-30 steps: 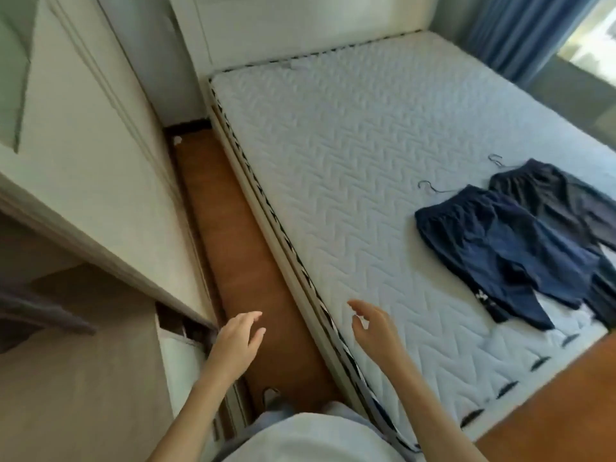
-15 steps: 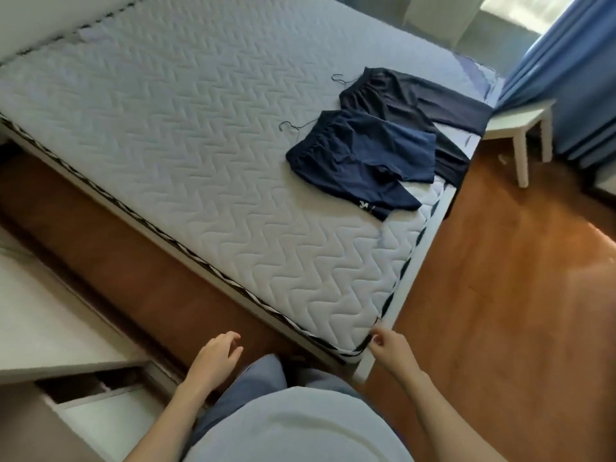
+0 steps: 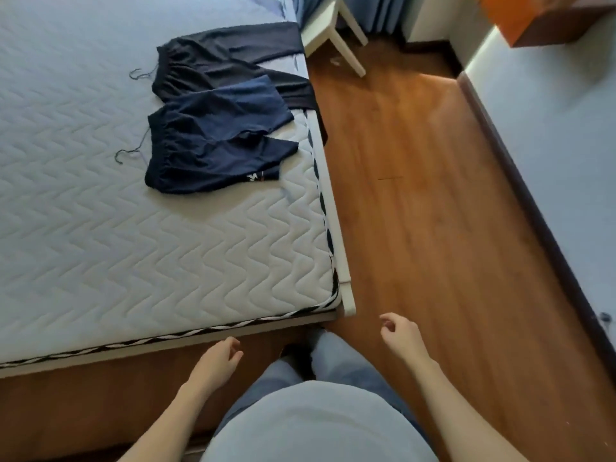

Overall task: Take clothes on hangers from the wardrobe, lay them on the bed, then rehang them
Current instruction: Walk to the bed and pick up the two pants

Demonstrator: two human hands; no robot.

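Lying on the quilted bed (image 3: 133,245) — two dark garments (image 3: 213,148); wooden floor (image 3: 416,195) beside; hands loosely curled, empty.

Home bedroom: bed (image 3: 166,261), curtains (image 3: 383,11).

Both bare forearms reach forward and low from the bottom of the view, one on each side of the person's body, elbows out of sight. The left hand (image 3: 218,360) hangs palm inward with its fingers loosely curled and thumb near the fingertips, gripping nothing. The right hand (image 3: 401,338) sits a little further forward and well apart from the left, fingers likewise half curled and empty, wrist nearly straight.
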